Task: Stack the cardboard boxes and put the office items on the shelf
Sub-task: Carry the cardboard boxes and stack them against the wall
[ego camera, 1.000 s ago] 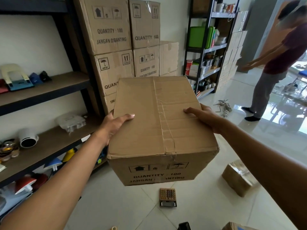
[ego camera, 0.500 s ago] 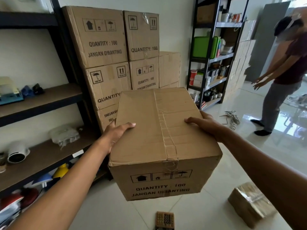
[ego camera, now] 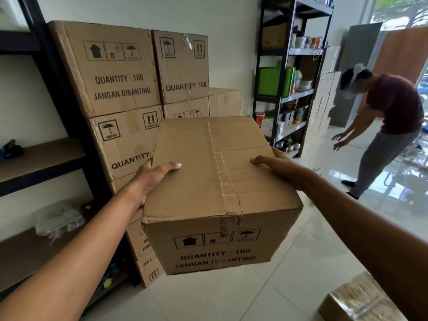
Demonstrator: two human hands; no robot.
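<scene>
Both the left hand [ego camera: 152,179] and right hand [ego camera: 275,165] still grasp the cardboard box [ego camera: 215,181], now carried closer to the stack [ego camera: 129,93].

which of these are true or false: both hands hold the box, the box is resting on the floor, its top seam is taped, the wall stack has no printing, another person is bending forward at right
1. Both hands hold the box: true. The left hand and right hand grip opposite sides of the carried box.
2. The box rests on the floor: false. It is held up above the tiled floor.
3. Its top seam is taped: true.
4. The wall stack has no printing: false. It reads QUANTITY : 100.
5. Another person bends forward at right: true.
</scene>
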